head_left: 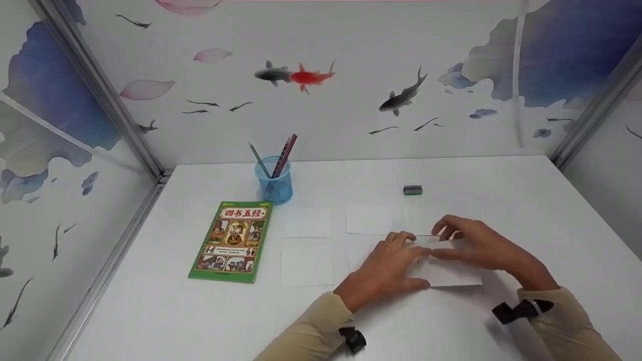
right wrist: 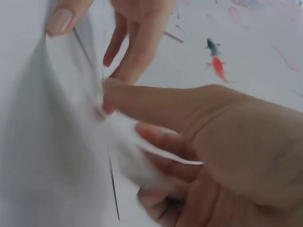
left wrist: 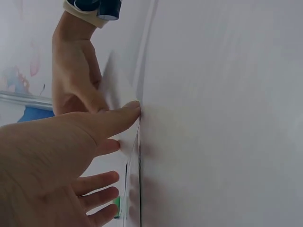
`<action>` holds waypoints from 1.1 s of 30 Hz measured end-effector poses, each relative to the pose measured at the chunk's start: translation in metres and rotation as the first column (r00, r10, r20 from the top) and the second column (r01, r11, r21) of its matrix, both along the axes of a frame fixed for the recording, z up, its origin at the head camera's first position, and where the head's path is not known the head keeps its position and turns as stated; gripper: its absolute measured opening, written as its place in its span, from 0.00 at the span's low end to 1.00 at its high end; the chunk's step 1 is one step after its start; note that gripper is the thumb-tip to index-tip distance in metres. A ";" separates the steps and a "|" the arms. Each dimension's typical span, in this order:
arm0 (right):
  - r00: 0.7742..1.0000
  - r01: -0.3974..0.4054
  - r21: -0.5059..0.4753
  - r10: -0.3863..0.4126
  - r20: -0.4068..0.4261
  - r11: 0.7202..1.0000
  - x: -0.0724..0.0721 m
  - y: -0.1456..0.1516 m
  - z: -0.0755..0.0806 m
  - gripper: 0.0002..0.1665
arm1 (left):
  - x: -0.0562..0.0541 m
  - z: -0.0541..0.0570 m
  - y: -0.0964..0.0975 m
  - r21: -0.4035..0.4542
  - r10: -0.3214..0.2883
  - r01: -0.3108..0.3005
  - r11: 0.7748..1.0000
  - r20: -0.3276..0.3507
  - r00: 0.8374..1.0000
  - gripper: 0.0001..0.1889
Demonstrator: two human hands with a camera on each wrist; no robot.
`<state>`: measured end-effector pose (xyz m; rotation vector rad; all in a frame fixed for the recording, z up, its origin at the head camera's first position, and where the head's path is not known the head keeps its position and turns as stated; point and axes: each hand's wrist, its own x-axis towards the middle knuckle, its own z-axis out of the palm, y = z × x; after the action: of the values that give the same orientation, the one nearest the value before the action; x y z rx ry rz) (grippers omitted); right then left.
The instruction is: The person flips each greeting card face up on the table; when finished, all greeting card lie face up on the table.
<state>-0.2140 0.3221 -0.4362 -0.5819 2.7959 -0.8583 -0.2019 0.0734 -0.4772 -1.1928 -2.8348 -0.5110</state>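
A white sheet of paper (head_left: 454, 273) lies between both hands, bent, its near edge raised with a shadow beneath. My left hand (head_left: 383, 263) touches it from the left; the thumb rests at the near edge, the other fingers reach across fairly straight. In the left wrist view the left thumb (left wrist: 125, 113) lies along the paper edge. My right hand (head_left: 481, 245) holds the far right part between thumb and curled fingers. In the right wrist view the paper (right wrist: 71, 132) is blurred, and the right thumb (right wrist: 142, 101) nearly meets the left fingers.
Several white paper squares (head_left: 307, 263) lie left of and behind the hands. A green book (head_left: 230, 243) with printed pictures lies at the left. Behind it stands a blue pencil cup (head_left: 276, 188) with pencils. A small dark-and-green block (head_left: 413, 190) sits at the back.
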 end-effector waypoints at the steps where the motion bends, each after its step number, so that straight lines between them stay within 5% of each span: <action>1: 1.000 0.025 -0.032 -0.026 -0.013 0.999 0.000 0.000 0.001 0.27 | 0.000 0.001 0.000 0.006 0.001 -0.001 1.000 -0.007 1.000 0.31; 5: 0.992 0.121 -0.149 -0.127 -0.030 0.981 0.000 -0.002 0.006 0.26 | -0.001 0.003 0.000 0.067 -0.013 0.010 0.998 0.042 0.999 0.33; 8: 0.987 0.155 -0.205 -0.160 -0.011 0.967 0.000 -0.004 0.007 0.25 | -0.002 0.004 0.000 0.185 -0.064 0.022 0.982 0.226 0.972 0.38; 12: 0.992 0.119 -0.314 -0.098 0.083 0.942 0.000 -0.007 0.009 0.25 | -0.002 0.005 0.002 0.405 -0.172 -0.062 0.912 0.515 0.840 0.37; 15: 0.990 0.060 -0.408 -0.002 0.140 0.911 -0.002 -0.010 0.007 0.26 | -0.004 0.007 0.002 0.516 -0.254 -0.139 0.845 0.616 0.746 0.27; 19: 0.997 -0.018 -0.367 0.043 0.061 0.930 -0.003 -0.011 0.001 0.16 | -0.007 0.006 -0.001 0.594 -0.350 -0.178 0.785 0.661 0.663 0.20; 21: 0.999 -0.033 -0.313 0.037 0.007 0.949 -0.003 -0.010 -0.002 0.12 | -0.007 0.005 -0.003 0.614 -0.381 -0.191 0.766 0.672 0.635 0.24; 27: 0.998 -0.044 -0.247 0.032 -0.052 0.968 -0.002 -0.009 -0.003 0.15 | -0.004 0.003 -0.002 0.627 -0.382 -0.253 0.737 0.695 0.610 0.30; 31: 0.998 -0.068 -0.221 0.063 -0.031 0.973 -0.003 -0.006 -0.006 0.21 | 0.001 0.004 0.001 0.586 -0.280 -0.345 0.733 0.723 0.632 0.47; 33: 0.997 -0.081 -0.210 0.082 -0.004 0.974 -0.004 -0.004 -0.009 0.24 | 0.003 0.005 0.001 0.540 -0.196 -0.379 0.751 0.731 0.654 0.53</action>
<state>-0.2178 0.3180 -0.4449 -0.7195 2.6735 -1.1448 -0.1994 0.0747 -0.4719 -0.7363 -2.6973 -2.2528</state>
